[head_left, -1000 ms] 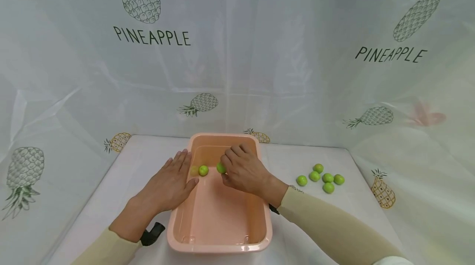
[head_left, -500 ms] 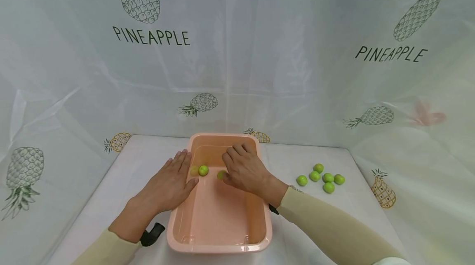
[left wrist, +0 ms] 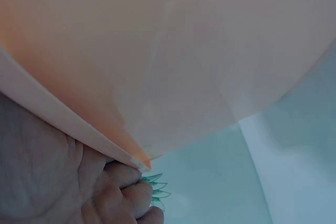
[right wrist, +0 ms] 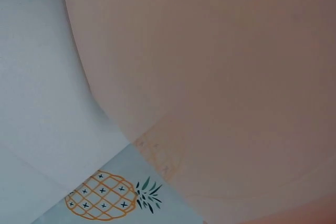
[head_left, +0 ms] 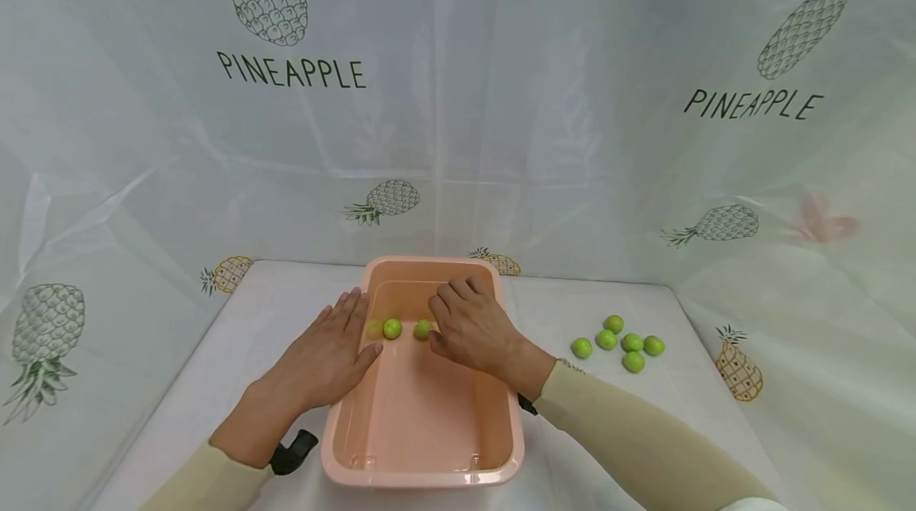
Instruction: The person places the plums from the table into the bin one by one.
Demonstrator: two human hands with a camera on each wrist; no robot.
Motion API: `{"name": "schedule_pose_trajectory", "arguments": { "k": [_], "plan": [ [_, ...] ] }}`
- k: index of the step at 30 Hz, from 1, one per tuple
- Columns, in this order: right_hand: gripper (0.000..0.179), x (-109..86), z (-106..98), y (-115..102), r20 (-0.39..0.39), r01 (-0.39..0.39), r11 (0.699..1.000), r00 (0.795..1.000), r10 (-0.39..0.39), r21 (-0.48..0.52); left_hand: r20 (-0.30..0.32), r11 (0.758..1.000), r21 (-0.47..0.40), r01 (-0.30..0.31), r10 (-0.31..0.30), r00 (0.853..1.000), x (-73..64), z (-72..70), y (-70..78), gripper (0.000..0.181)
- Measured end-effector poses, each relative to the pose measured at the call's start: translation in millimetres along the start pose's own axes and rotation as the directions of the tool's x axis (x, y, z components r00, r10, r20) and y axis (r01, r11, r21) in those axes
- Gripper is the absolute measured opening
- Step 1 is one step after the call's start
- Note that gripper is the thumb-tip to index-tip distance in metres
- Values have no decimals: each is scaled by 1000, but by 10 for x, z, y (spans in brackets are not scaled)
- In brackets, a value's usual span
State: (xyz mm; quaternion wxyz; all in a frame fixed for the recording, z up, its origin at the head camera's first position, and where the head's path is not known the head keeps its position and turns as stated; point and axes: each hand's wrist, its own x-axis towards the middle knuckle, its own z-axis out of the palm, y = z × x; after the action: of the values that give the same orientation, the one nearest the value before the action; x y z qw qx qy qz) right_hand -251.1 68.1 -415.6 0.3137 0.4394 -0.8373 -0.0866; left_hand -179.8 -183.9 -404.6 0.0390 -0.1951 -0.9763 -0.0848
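A pink plastic basin [head_left: 422, 479] stands lengthwise on the table. On its floor lie two limes, the left lime [head_left: 392, 328] and the right lime [head_left: 423, 330], with a small gap between them. My left hand [head_left: 329, 356] rests with fairly straight fingers along the basin's left rim; in the left wrist view its palm [left wrist: 42, 166] lies beside that rim. My right hand [head_left: 474, 332] hangs over the basin, back up and fingers curled, its thumb close to the right lime. Its palm side is hidden, so I cannot tell whether it holds anything.
Several loose limes [head_left: 633, 343] lie grouped on the white table [head_left: 558, 308], right of the basin. A pineapple-printed sheet [head_left: 544, 137] rises behind the table and along both sides. Black wrist straps [head_left: 293, 451] show at both wrists.
The right lime has left my right hand's fingers and dropped to the basin floor, settling slightly left. My right fingers have shifted a little; my left hand stays put.
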Motion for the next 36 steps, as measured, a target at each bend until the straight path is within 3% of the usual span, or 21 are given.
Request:
{"name": "schedule_pose_trajectory", "arguments": {
  "k": [11,18,21,24,28,36],
  "plan": [
    [27,-43,-53,36,-25,-16,1000,1000,16,7,-11,1000,1,-14,14,1000,-24,5,-8,73],
    [23,-238,-167,361,-95,-108,994,989,109,17,-14,1000,-6,-17,17,1000,-35,-2,-12,72],
    [25,-409,-191,535,-142,-157,987,977,159,23,-13,1000,-6,-17,17,1000,-35,-4,-16,72],
    [29,-644,-179,670,-141,-221,975,965,223,26,-13,1000,-1,-17,17,1000,-35,-8,-15,72],
    [33,-1034,-81,746,-58,-286,958,957,285,1,-17,1000,3,-20,20,1000,-31,-14,-9,72],
    [38,-1730,194,682,88,-242,970,966,244,-31,-21,1000,-15,-26,25,999,-20,-20,4,73]
  ]
}}
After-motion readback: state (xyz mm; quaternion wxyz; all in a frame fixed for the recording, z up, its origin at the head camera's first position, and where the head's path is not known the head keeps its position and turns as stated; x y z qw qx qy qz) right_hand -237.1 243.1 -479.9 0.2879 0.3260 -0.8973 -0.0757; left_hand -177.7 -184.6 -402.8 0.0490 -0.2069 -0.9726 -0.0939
